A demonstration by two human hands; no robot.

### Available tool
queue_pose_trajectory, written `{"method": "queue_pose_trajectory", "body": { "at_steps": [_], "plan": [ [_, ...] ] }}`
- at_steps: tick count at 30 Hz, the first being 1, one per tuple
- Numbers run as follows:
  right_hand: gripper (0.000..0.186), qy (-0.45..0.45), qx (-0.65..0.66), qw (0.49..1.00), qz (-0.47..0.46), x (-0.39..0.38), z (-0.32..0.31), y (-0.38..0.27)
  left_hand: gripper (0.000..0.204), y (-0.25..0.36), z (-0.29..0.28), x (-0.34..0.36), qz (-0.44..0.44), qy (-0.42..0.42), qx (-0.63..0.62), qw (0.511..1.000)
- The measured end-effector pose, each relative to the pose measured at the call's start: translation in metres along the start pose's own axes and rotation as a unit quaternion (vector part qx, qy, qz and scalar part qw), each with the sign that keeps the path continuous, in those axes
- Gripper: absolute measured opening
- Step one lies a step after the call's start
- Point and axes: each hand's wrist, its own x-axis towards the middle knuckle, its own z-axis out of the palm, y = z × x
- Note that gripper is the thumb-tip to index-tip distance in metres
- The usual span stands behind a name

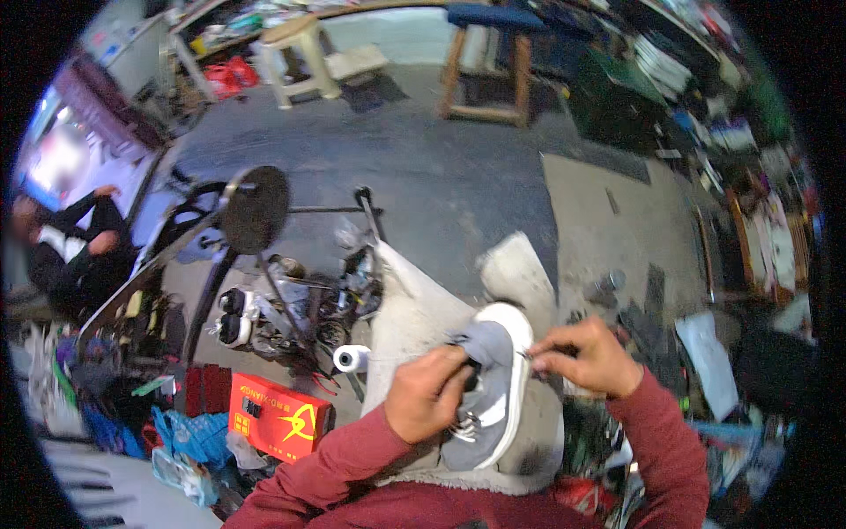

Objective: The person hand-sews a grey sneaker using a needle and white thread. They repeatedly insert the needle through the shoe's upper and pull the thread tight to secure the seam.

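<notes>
A grey shoe [500, 388] with a white sole edge and white laces lies tilted on its side over the pale cloth [414, 309] covering my lap. My left hand [427, 392] is closed on the upper part of the shoe, fingers curled at its opening. My right hand [589, 357] pinches at the white sole edge on the shoe's right side; whatever sits between thumb and forefinger is too small to make out. A white spool [352, 359] is just left of the cloth.
A person [75, 247] sits at far left beside a metal machine with a round plate [254, 207]. An orange-red box [278, 419], black-and-white shoes [233, 317] and clutter lie left of me. Beyond stand a plastic stool [300, 62] and a wooden stool [485, 66].
</notes>
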Motion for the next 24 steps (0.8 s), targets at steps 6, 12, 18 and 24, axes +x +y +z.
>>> {"method": "queue_pose_trajectory", "body": {
  "at_steps": [6,12,18,24],
  "plan": [
    [0.018,0.006,0.047,0.993,0.104,-0.008,0.005,-0.008,0.023,0.001,0.004,0.009,-0.078,-0.118,0.147,0.979],
    [0.021,0.061,0.078,0.991,0.095,-0.017,0.014,-0.001,0.014,0.013,-0.007,-0.005,-0.048,-0.033,0.024,0.998],
    [0.022,0.069,0.043,0.993,0.083,-0.020,0.015,0.005,0.015,0.024,-0.017,-0.025,-0.156,-0.018,-0.354,0.922],
    [0.024,0.064,0.014,0.995,0.074,-0.017,0.014,-0.001,0.013,0.004,0.004,-0.021,-0.212,0.011,-0.505,0.837]
  ]
}}
